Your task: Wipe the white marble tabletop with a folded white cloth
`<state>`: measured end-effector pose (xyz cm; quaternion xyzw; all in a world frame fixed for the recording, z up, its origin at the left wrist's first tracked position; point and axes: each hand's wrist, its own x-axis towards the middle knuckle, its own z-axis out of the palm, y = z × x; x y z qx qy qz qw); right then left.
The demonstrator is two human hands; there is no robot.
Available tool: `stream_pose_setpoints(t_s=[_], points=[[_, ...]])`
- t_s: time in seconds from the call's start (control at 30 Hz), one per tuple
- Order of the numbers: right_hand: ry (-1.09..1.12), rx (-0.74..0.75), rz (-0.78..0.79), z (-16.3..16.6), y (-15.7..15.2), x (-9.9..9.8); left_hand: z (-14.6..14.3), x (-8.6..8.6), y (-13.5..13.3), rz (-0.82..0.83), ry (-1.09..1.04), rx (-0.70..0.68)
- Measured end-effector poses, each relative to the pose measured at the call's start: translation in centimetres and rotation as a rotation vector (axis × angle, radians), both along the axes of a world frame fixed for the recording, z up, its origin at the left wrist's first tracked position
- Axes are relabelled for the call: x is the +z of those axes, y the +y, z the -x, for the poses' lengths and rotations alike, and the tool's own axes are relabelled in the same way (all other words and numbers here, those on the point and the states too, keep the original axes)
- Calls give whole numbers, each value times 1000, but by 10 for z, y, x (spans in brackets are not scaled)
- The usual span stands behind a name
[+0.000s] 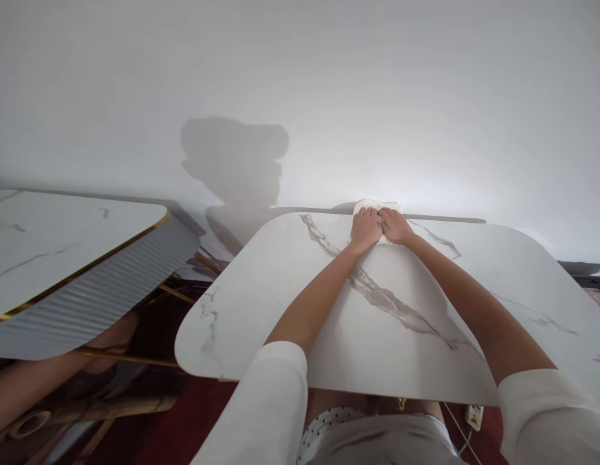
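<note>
Both of my arms reach forward across a white marble-patterned table (261, 310). At its far edge, by the wall, my left hand (366, 229) presses down on a white cloth (377, 203). My right hand (394, 226) lies against the left one on the same cloth, their thumbs close together. The fingers of both hands are bent and closed over the cloth. Part of the cloth sticks up behind the fingertips toward the wall, and a little shows below the hands. The rest of it is hidden under them.
To the left stands another marble-topped table (77, 239) with a gold rim and a ribbed grey side. A person's bare leg (48, 381) shows beneath it. Below my table, a power strip (474, 417) hangs near the red floor (193, 420). A pale wall (377, 97) rises behind.
</note>
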<state>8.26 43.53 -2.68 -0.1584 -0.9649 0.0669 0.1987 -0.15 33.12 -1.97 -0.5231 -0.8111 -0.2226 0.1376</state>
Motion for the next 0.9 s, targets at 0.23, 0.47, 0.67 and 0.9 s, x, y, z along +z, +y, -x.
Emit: stream_pose_setpoints(t_s=[0.23,0.47,0.67,0.9], points=[[9,-78,-17,-27,1,-1,-19,-1,9,-14,34,-77],[-10,-155,-12,-47,-23,1,-27,-7,0,-20,44,-161],[-43,-178,-29,-65,-50,5,-41,-11,-21,-33,55,-176],[-63,-188,3,-87,-90,10,-60,-10,-56,-8,75,-184]])
